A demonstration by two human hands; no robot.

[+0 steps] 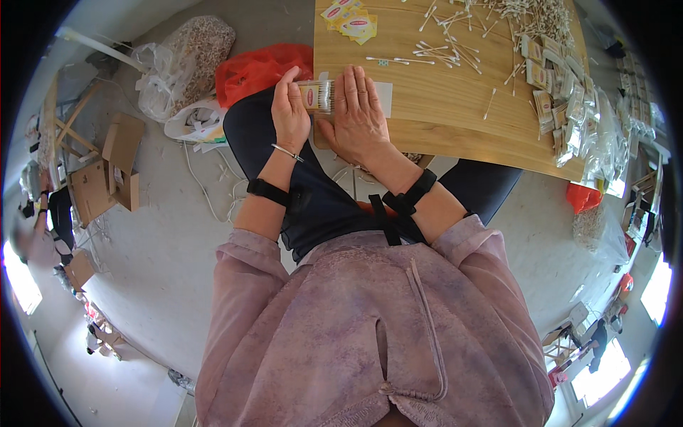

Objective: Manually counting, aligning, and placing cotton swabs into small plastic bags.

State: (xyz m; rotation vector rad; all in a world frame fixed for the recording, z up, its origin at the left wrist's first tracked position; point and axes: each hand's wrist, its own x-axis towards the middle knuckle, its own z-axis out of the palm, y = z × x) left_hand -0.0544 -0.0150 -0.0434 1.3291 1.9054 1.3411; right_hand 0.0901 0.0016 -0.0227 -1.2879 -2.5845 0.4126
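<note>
Holding a small clear packet of white cotton swabs (318, 95) at the near edge of the light wooden tabletop (434, 107): left hand (290, 110) fingers pinching its left end, right hand (361, 114) fingers flattened over it. Rightward, many loose white swabs (491, 28) lying unpacked; filled clear packets (569, 107) piling along the right edge.

Both hands close together ahead, left hand (289, 107) curled, fingers pinched; right hand (358, 112) flat, palm down.

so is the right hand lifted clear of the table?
No: the right hand lies flat on the wooden table, pressing the clear packet of cotton swabs that the left hand grips at its end.
</note>
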